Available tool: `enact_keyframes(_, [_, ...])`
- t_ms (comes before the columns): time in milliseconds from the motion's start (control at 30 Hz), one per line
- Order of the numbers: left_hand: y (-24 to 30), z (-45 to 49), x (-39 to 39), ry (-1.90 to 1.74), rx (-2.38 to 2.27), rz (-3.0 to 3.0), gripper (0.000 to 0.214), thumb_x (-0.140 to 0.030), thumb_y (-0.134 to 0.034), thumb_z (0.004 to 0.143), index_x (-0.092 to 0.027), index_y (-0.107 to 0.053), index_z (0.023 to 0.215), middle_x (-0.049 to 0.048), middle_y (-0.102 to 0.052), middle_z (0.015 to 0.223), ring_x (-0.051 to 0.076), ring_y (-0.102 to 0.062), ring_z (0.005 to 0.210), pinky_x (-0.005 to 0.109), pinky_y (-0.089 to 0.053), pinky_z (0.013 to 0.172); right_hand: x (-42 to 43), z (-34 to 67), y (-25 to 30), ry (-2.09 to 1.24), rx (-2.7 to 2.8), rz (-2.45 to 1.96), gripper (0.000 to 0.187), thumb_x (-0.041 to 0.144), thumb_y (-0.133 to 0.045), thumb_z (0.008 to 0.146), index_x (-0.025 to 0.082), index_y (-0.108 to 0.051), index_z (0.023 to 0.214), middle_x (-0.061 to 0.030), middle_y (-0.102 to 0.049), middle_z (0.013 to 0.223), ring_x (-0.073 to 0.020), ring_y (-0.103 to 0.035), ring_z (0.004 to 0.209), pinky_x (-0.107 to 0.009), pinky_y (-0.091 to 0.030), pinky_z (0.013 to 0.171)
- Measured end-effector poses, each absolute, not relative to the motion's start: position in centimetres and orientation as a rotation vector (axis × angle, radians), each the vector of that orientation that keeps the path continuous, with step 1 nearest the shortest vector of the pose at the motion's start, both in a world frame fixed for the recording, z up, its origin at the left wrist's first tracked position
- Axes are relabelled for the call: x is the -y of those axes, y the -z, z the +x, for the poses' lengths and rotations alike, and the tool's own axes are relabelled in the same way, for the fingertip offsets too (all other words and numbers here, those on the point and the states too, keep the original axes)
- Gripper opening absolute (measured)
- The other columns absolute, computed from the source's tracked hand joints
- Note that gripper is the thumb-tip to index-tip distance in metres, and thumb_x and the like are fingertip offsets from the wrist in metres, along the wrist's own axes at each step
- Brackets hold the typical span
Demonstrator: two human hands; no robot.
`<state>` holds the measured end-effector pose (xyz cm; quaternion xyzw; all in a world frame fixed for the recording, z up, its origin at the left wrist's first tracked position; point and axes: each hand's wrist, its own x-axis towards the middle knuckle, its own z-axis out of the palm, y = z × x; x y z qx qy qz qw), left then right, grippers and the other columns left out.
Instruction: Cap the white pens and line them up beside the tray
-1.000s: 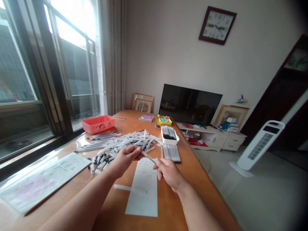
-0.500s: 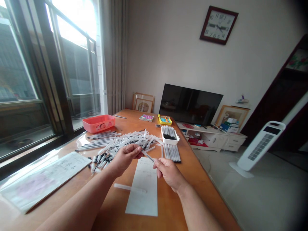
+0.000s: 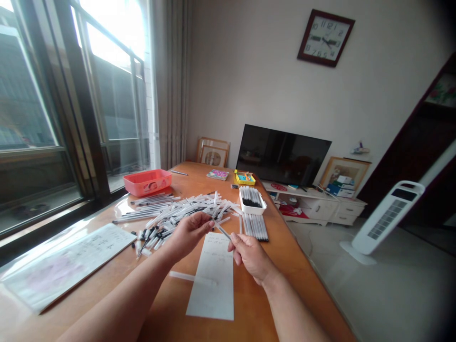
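Between my two hands runs a slim, pale pen (image 3: 223, 231), slanting down to the right above a sheet of paper (image 3: 213, 299). My left hand (image 3: 190, 233) is closed in a pinch at its far left end; my right hand (image 3: 251, 255) grips the near right end. Fingers hide both ends. A translucent tube (image 3: 182, 275) lies across the paper's left edge. Behind my left hand spreads a heap of clear pen parts (image 3: 194, 207), with black and white caps (image 3: 149, 237) at its near left side. Past my right hand, several pens (image 3: 255, 228) lie side by side.
A white box (image 3: 253, 205) holds upright pens with black lower parts. On the wooden table (image 3: 295, 294) also stand a red plastic basket (image 3: 147, 183), a notebook (image 3: 67, 266), a booklet (image 3: 217, 175) and a small yellow box (image 3: 244, 178). The table's right edge drops to the floor.
Both hands keep their hold on the pen, with only a slight shift of the left fingers. The whole view has moved very slightly. Nothing else has visibly changed.
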<state>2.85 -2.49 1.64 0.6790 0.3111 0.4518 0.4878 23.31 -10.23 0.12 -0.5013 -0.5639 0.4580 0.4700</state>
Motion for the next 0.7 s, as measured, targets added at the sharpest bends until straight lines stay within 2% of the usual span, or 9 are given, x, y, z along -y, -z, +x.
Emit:
enact_keyframes(100, [-2.13, 2.77, 2.77, -1.075, -0.797, 1.558, 0.035, -0.050, -0.064, 0.088, -0.016, -0.067, 0.085, 0.0044, -0.068, 0.078, 0.015, -0.060, 0.074, 0.030, -0.047, 0.074, 10.18, 23.18, 0.10, -1.077, 1.389, -1.218, 0.050, 0.061, -0.045, 0.096, 0.018, -0.062, 0.077, 0.0052, -0.046, 0.048, -0.0116, -0.041, 0.050, -0.027, -0.034, 0.060])
enact_keyframes(200, [-2.06, 2.51, 2.57, -1.072, -0.816, 1.448, 0.036, -0.050, -0.066, 0.086, -0.015, -0.067, 0.082, 0.0070, -0.071, 0.080, 0.016, -0.062, 0.073, 0.030, -0.048, 0.073, 9.99, 23.04, 0.47, -1.034, 1.415, -1.219, 0.047, 0.061, -0.048, 0.096, 0.018, -0.064, 0.083, 0.0035, -0.053, 0.053, -0.0127, -0.045, 0.054, -0.028, -0.036, 0.062])
enact_keyframes(300, [-1.69, 2.29, 2.19, -1.077, -0.805, 1.390, 0.033, -0.048, -0.070, 0.084, -0.015, -0.067, 0.083, 0.0074, -0.072, 0.080, 0.016, -0.063, 0.073, 0.030, -0.048, 0.073, 9.67, 22.99, 0.81, -0.991, 1.410, -1.174, 0.037, 0.056, -0.061, 0.090, 0.018, -0.063, 0.092, 0.0015, -0.061, 0.068, -0.0141, -0.052, 0.064, -0.027, -0.039, 0.065])
enact_keyframes(367, [-1.55, 2.23, 2.09, -1.074, -0.784, 1.373, 0.031, -0.045, -0.071, 0.084, -0.015, -0.067, 0.083, 0.0072, -0.073, 0.080, 0.015, -0.064, 0.074, 0.030, -0.049, 0.075, 9.53, 23.05, 0.91, -0.976, 1.400, -1.156, 0.034, 0.052, -0.067, 0.087, 0.019, -0.063, 0.091, 0.0015, -0.061, 0.072, -0.0147, -0.054, 0.068, -0.027, -0.041, 0.068])
enact_keyframes(500, [-1.66, 2.13, 2.28, -1.068, -0.714, 1.365, 0.027, -0.042, -0.072, 0.084, -0.015, -0.069, 0.085, 0.0059, -0.072, 0.080, 0.015, -0.065, 0.078, 0.029, -0.049, 0.079, 9.73, 23.40, 0.72, -1.028, 1.430, -1.166, 0.034, 0.051, -0.062, 0.091, 0.019, -0.063, 0.082, 0.0030, -0.057, 0.064, -0.0137, -0.050, 0.064, -0.028, -0.039, 0.069])
enact_keyframes(700, [-1.71, 2.12, 2.57, -1.062, -0.668, 1.401, 0.027, -0.042, -0.071, 0.085, -0.015, -0.069, 0.085, 0.0062, -0.071, 0.081, 0.016, -0.064, 0.078, 0.031, -0.049, 0.079, 10.35, 23.25, 0.43, -1.221, 1.493, -1.138, 0.038, 0.051, -0.055, 0.095, 0.017, -0.067, 0.084, 0.0014, -0.060, 0.061, -0.0130, -0.049, 0.063, -0.028, -0.039, 0.071])
